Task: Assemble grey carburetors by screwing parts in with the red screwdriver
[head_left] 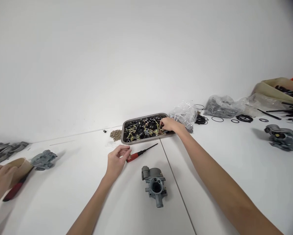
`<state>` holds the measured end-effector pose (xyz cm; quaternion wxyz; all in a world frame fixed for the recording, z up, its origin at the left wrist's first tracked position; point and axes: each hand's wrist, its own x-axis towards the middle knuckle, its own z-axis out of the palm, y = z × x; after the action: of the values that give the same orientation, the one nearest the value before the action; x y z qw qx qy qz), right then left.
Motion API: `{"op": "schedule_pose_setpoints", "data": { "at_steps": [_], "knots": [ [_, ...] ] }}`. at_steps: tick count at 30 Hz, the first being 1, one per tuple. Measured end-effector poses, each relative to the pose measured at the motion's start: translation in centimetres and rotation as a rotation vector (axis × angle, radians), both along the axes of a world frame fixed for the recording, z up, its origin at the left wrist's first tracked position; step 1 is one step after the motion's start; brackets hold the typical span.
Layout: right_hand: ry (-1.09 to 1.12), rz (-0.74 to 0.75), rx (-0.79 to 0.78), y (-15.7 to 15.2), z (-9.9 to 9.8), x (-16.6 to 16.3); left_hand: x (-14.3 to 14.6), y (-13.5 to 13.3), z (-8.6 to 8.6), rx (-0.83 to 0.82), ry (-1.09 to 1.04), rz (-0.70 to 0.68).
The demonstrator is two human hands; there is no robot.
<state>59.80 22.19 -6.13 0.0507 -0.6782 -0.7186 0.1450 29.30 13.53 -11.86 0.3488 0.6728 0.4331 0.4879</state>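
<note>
Red-handled screwdriver (137, 154) lies by the left hand (117, 159), which pinches a small piece (130, 156). The right hand (171, 124) reaches into the tray (147, 139), its grip unclear.

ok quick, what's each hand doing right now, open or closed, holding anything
Left hand: closed, pinching a small part, too small to identify.
Right hand: in the tray; open, closed or holding can't be told.

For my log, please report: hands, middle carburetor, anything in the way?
Right hand in parts tray. Left hand pinching small part. Middle carburetor untouched on table. Possibly in the way: screwdriver, between carburetor and tray.
</note>
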Motion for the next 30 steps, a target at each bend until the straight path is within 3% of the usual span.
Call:
{"op": "schedule_pose_setpoints", "data": {
  "at_steps": [6,11,18,24,30],
  "knots": [
    [0.039,0.081,0.083,0.9,-1.3,-2.6,-0.1,0.0,0.1,0.023,0.001,0.023],
    [0.120,0.097,0.175,1.0,-2.6,-2.4,-0.1,0.0,0.1,0.028,-0.024,0.041],
    [0.341,0.163,0.312,0.3,-0.9,-2.7,0.1,-0.2,1.0,-0.007,-0.183,0.049],
    [0.593,0.380,0.184,-1.4,0.5,-8.2,-0.8,0.4,2.3,-0.040,-0.471,0.205],
    [0.792,0.468,-0.035,-3.3,-0.1,-13.0,-1.0,0.8,2.2,0.039,-0.498,0.257]
  ]
}}
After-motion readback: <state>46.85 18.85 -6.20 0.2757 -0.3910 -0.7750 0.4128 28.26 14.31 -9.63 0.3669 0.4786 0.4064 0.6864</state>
